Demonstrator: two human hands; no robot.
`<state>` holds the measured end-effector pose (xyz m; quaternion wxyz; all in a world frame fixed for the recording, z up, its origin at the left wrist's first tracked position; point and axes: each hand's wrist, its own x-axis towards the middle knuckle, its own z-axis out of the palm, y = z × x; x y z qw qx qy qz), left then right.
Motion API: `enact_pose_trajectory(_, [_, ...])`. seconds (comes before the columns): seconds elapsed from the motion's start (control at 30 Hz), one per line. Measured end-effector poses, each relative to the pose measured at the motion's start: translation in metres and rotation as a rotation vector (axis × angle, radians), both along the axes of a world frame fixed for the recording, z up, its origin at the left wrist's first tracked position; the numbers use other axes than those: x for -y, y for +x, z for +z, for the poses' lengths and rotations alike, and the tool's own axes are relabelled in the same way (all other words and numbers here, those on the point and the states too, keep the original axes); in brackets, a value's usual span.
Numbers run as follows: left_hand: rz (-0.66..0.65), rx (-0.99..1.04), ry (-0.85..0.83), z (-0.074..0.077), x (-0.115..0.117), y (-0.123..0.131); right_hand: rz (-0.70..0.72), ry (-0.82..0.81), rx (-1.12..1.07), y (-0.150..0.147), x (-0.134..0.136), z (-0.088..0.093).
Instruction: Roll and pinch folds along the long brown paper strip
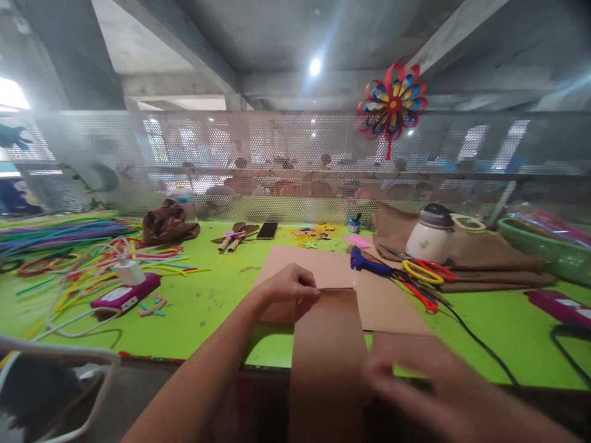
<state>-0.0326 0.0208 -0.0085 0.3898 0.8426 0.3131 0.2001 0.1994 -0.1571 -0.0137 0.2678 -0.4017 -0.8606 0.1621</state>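
My left hand (293, 288) pinches the upper left corner of a long brown strip (329, 344), paper or cloth, I cannot tell which. The strip hangs down over the table's front edge, out of the bottom of the view. Close to the strip's right side is my right hand (406, 375), smeared by motion, so its fingers cannot be read. Under and behind the strip lie tan card sheets (392, 301). On their right, a blue hot glue gun (369, 263) rests beside scissors with yellow and red handles (427, 272).
Folded brown material (498, 258) carries a white jar with a grey lid (431, 234). A green basket (526, 246) stands far right. Leftward are a purple power strip (124, 295), loose coloured pipe cleaners (60, 231) and crumpled brown material (168, 223). A phone (267, 231) lies behind.
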Motion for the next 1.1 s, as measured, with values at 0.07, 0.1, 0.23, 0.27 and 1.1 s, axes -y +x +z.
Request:
enact_pose_trajectory(0.07, [0.018,-0.010,-0.031,-0.003,-0.002,-0.001,-0.081,0.100,0.004,0.006,-0.053,0.013])
enact_pose_trajectory(0.1, [0.030,-0.014,-0.046,-0.004,-0.002,-0.001,-0.100,0.183,0.011,0.006,-0.078,0.015])
enact_pose_trajectory(0.23, [0.083,-0.036,-0.058,-0.010,-0.003,-0.001,-0.044,0.132,0.129,0.003,-0.137,0.002])
enact_pose_trajectory(0.27, [0.096,-0.053,-0.049,-0.011,-0.004,-0.001,-0.017,0.096,0.141,0.003,-0.140,-0.003])
enact_pose_trajectory(1.1, [0.054,-0.455,0.444,-0.011,-0.007,0.008,0.162,0.093,0.153,-0.010,-0.150,-0.016])
